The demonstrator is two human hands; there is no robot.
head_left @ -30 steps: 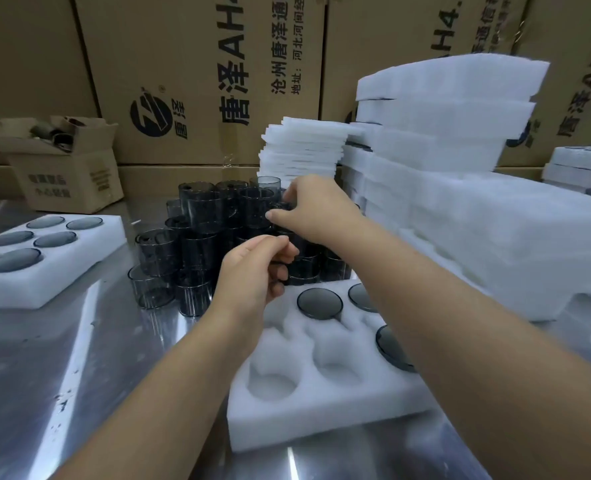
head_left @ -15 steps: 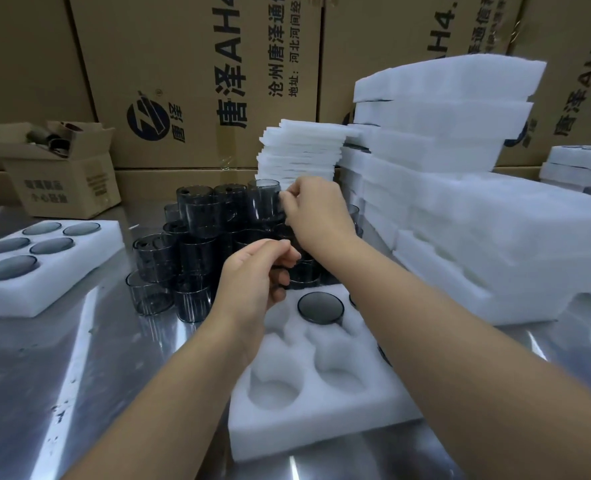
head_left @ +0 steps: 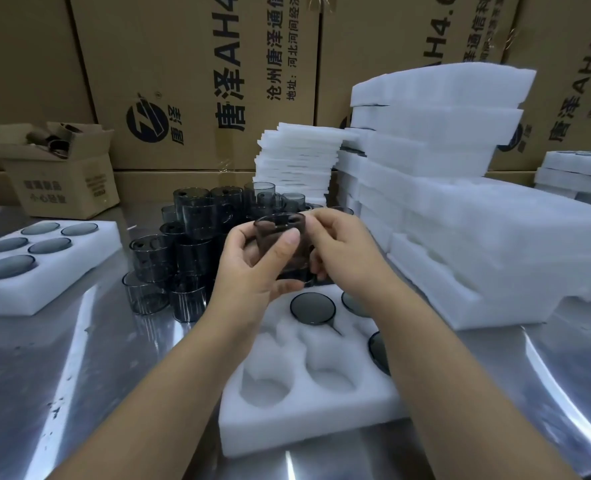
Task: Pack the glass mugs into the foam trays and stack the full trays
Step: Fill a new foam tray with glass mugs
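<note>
I am watching one smoky glass mug (head_left: 276,237) being held between both hands, hanging above the far end of the foam tray (head_left: 287,431). The left hand (head_left: 249,271) is gripping it from the left, thumb lying across its near wall, and the right hand (head_left: 344,252) is pinching its right side. Three seated mugs (head_left: 313,308) are sitting in the tray's far and right pockets. The loose mug pile (head_left: 186,244) is standing just behind on the counter (head_left: 62,375), with a full tray (head_left: 48,292) lying at far left
</note>
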